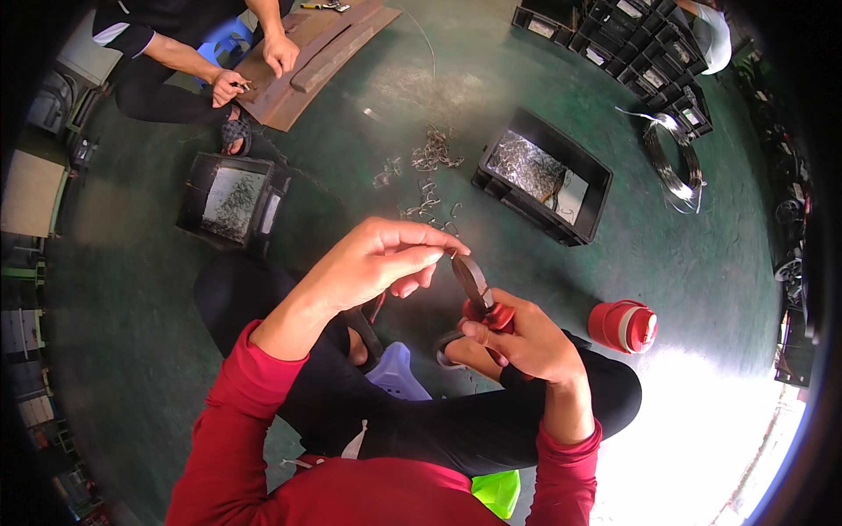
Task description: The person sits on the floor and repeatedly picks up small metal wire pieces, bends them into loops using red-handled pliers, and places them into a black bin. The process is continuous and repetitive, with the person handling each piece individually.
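Note:
My right hand (524,340) is closed round the red handles of a pair of pliers (472,280), its dark jaws pointing up and to the left. At the tip of the jaws is a small wire piece (453,253), pinched between the thumb and forefinger of my left hand (382,260). The fingers and jaw tip hide most of its shape. Beyond my hands, bent wire hooks (424,203) lie scattered on the green floor, with a tangled heap of hooks (434,151) farther off.
A black crate (593,219) of metal pieces stands ahead right, another crate (263,230) ahead left. A red jug (622,326) is right of my knee. A wire coil (671,162) lies near stacked crates (645,53). A co-worker's hands (230,88) are over a brown board (285,110).

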### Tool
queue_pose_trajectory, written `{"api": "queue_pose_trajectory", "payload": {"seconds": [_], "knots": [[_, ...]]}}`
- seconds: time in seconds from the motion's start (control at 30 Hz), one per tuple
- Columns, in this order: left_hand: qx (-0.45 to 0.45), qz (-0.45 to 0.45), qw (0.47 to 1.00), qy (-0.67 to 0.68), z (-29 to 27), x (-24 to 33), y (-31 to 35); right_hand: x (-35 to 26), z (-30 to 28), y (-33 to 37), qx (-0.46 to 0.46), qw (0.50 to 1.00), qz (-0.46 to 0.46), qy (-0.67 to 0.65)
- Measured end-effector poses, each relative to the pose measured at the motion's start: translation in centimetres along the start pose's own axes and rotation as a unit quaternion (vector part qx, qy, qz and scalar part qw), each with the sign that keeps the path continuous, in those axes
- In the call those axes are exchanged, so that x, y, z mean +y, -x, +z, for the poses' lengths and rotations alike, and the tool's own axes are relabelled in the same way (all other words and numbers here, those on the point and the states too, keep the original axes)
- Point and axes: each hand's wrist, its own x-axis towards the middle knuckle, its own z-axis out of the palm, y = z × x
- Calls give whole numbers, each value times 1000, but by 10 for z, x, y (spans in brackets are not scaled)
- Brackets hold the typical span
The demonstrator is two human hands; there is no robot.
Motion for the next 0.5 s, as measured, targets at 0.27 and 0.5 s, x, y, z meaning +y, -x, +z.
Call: {"api": "queue_pose_trajectory", "payload": {"seconds": [0.27,0.5], "knots": [[-1,-12,1000,-9,2,-5,-3,1,-2,1,16,999,4,29],[-2,-21,999,-26,2,-4,-3,3,-2,0,18,999,-3,39]]}}
